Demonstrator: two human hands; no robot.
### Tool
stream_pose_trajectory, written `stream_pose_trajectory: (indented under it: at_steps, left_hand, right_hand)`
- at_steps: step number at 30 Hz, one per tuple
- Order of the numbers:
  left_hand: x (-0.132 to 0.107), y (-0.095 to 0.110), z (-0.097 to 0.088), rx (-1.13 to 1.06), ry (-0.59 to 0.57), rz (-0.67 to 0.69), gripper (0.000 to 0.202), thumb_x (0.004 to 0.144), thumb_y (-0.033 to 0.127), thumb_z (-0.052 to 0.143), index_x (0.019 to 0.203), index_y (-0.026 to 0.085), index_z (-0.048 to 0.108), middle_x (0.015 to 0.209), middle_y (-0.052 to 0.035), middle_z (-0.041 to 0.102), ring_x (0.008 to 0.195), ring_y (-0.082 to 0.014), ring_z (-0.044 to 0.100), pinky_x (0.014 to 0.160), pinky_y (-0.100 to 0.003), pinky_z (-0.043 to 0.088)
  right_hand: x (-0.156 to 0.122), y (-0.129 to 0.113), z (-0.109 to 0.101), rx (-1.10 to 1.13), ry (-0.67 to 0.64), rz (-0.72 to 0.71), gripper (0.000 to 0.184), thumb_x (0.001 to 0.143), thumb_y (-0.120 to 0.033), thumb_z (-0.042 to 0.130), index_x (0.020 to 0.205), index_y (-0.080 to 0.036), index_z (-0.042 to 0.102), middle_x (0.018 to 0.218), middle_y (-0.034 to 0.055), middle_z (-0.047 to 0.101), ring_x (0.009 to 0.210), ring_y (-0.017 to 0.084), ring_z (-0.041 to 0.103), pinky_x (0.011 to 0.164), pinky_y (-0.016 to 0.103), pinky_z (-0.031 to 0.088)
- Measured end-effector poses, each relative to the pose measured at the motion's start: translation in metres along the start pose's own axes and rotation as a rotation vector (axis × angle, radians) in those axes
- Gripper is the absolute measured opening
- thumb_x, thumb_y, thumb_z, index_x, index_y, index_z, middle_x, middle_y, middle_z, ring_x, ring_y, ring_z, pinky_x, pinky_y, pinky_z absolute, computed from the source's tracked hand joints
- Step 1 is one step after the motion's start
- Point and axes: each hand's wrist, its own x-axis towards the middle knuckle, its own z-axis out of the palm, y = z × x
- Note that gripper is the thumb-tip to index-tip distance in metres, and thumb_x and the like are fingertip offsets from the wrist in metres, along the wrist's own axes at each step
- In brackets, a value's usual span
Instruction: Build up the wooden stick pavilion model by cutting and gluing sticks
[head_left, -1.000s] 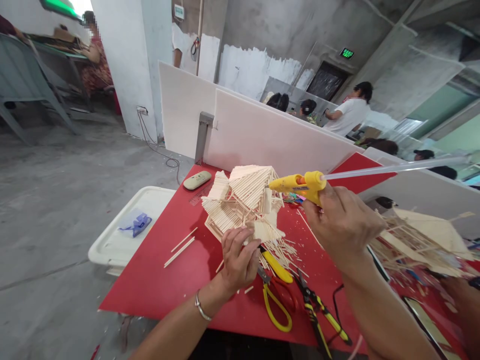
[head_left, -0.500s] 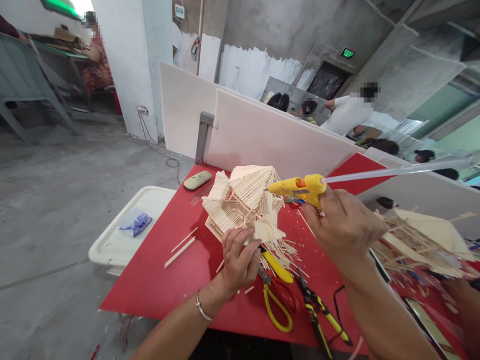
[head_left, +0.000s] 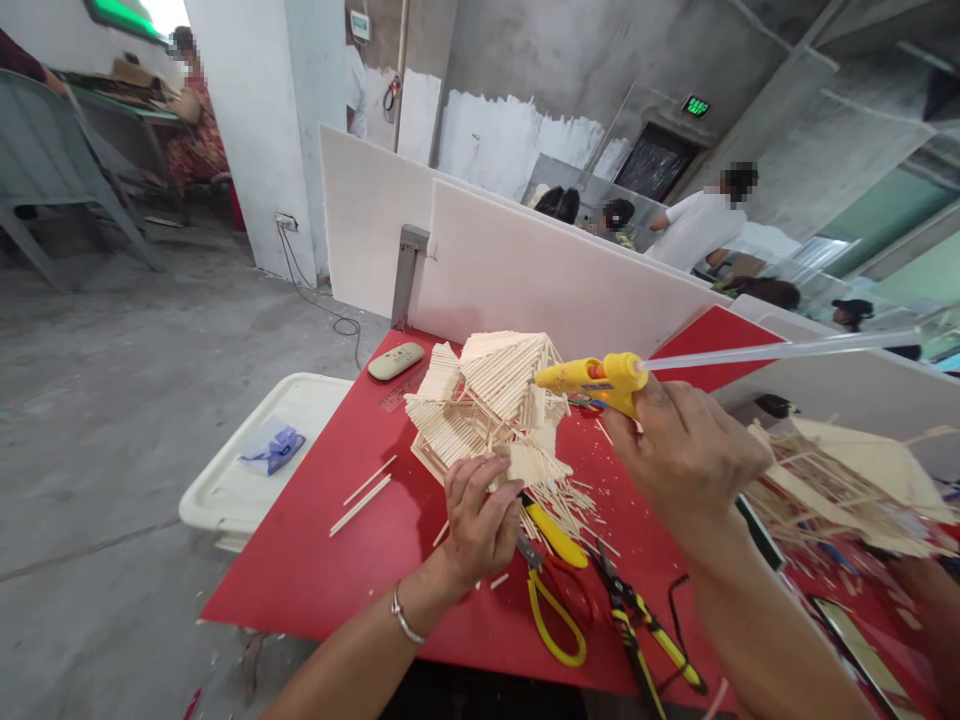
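My right hand [head_left: 686, 450] is wrapped round the grip of a yellow hot glue gun [head_left: 592, 375]. A long clear glue stick [head_left: 780, 350] juts out of its back, and its nozzle points left at the roof edge of a small model house [head_left: 502, 375] built from thin wooden sticks. With bent fingers, my left hand [head_left: 484, 510] grips the near lower side of the model house; the fingertips are partly hidden there. Just right of that hand lie a yellow-handled tool [head_left: 555, 535], scissors with yellow handles [head_left: 555, 620] and black-and-yellow pliers [head_left: 634, 620].
Loose sticks [head_left: 360, 507] lie on the red table [head_left: 300, 570]. A beige case [head_left: 395, 361] sits at its far left edge, before white partition boards [head_left: 570, 270]. A white plastic bin [head_left: 217, 480] stands left. Another stick model [head_left: 847, 470] and a co-worker's arm [head_left: 922, 600] are at right.
The glue gun and my right hand have shifted very slightly left. My left hand and the model house stay where they were.
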Motion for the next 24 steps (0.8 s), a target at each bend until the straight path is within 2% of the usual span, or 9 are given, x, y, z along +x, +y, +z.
stream_pose_trajectory:
  at_steps: [6,10,14,24]
  left_hand:
    - [0.0012,0.0,-0.0005,-0.015,0.006,-0.004,0.027,0.084,0.013,0.058,0.109,0.023,0.062,0.12,-0.0109,0.064,0.117,-0.0276,0.056,0.101,-0.051,0.043]
    - [0.0018,0.0005,-0.0011,-0.017,0.007,-0.009,0.026,0.084,0.013,0.058,0.108,0.022,0.063,0.12,-0.0107,0.064,0.118,-0.0275,0.055,0.102,-0.051,0.042]
    - [0.0013,0.0003,-0.0007,-0.023,0.005,-0.006,0.027,0.084,0.013,0.058,0.108,0.023,0.063,0.12,-0.0102,0.064,0.119,-0.0273,0.055,0.103,-0.051,0.041]
    - [0.0004,0.0006,0.0002,-0.012,0.016,-0.007,0.025,0.085,0.014,0.057,0.108,0.023,0.063,0.119,-0.0102,0.064,0.118,-0.0273,0.055,0.102,-0.05,0.041]
  right_hand:
    - [0.0008,0.0012,-0.0027,0.0,0.044,-0.034,0.031,0.081,-0.025,0.062,0.111,-0.017,0.063,0.075,0.0028,0.063,0.066,0.015,0.051,0.057,0.031,0.028]
    - [-0.0028,0.0041,-0.0002,0.004,0.013,0.005,0.037,0.08,-0.027,0.062,0.115,-0.017,0.061,0.078,0.0039,0.063,0.068,0.016,0.052,0.058,0.031,0.031]
    - [-0.0023,0.0047,0.0026,-0.021,0.007,0.052,0.04,0.08,-0.031,0.063,0.116,-0.015,0.06,0.08,0.0054,0.064,0.068,0.017,0.052,0.058,0.032,0.03]
    - [0.0037,0.0001,0.006,-0.035,-0.019,0.074,0.033,0.084,-0.03,0.06,0.114,-0.018,0.062,0.079,0.0037,0.062,0.066,0.016,0.051,0.057,0.032,0.026]
